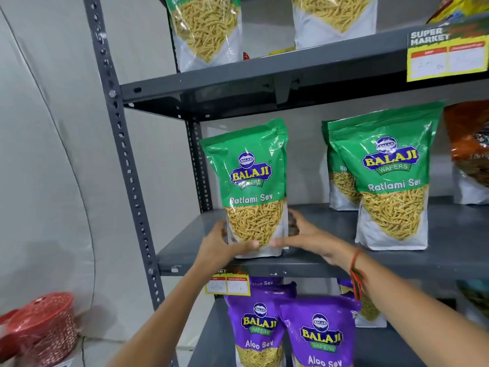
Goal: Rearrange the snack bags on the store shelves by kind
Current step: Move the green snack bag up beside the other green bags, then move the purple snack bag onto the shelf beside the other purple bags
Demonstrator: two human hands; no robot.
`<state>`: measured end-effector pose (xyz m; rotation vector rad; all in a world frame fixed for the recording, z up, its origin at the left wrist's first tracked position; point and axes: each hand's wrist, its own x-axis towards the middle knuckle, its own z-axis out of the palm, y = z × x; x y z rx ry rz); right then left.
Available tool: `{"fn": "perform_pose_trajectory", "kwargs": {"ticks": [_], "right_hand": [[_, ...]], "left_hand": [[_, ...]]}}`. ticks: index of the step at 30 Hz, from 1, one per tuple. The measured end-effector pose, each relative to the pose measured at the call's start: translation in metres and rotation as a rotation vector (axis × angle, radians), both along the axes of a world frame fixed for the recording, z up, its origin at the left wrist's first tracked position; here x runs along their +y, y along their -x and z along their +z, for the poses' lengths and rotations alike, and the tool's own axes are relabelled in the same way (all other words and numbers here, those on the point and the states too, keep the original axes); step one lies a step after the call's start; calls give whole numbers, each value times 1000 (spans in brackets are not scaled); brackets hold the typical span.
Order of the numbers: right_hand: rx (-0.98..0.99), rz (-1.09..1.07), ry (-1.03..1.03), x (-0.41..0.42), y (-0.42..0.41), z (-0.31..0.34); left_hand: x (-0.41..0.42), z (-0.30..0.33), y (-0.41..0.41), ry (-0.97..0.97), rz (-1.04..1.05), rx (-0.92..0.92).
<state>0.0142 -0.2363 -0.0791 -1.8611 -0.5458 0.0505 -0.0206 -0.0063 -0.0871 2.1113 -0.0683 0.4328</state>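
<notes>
On the middle shelf (pixel 330 260), near its left end, stands the green Ratlami Sev bag (pixel 251 186), upright and close to the front edge, with both of your hands on its lower part. Your left hand (pixel 222 242) wraps the bottom left corner, thumb across the front of the white base; your right hand (pixel 304 234) grips the bottom right side, fingers curled behind the bag and thumb lying across the front, so the two thumbs nearly meet. A red thread (pixel 356 271) is tied round your right wrist. To the right on the same shelf, well apart, stand two more green bags (pixel 391 181), one behind the other, and beside them an orange bag (pixel 471 149) partly cut off by the frame. Below, purple Aloo Sev bags (pixel 317 335) stand upright in front, under a yellow price tag (pixel 229 284). Above, two more sev bags (pixel 209 30) stand on the top shelf, which carries a supermarket label (pixel 447 51). Down at the left sits a red basket (pixel 45 327).
</notes>
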Motion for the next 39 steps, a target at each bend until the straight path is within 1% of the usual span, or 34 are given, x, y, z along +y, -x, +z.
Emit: {"fn": "perform_pose_trajectory", "kwargs": {"ticks": [5,13,18,21,23,25,28,32,35,37,39], "right_hand": [[-58,-1,4,6,-3,-5],[-63,25,-25,27,-25,-5],[-49,33,-4,35,-32,-6],[-53,10,28,34,-28,-6],[-79,-44,26,32,-21,-5],[-125,-119,2,26,-10,-5],[-135,-201,-99,12,18,-6],[-152,-265,-221,-15,63,-15],[-130,-270,-193,-38,94,-35],[-72,-282,-170,-55,108,-57],[2,-307,-166,-72,116,-84]], "left_hand": [[0,2,-8,-45,-18,13],[22,7,-28,-29,-9,80],[28,9,-33,-39,1,98],[26,10,-28,-67,0,96],[22,8,-18,-65,16,65],[17,8,-4,-10,60,1],[6,8,24,90,147,-93],[-20,-3,65,221,119,-190],[-43,-29,87,245,105,-191],[-58,-57,95,267,121,-165],[-70,-92,97,287,119,-99]]}}
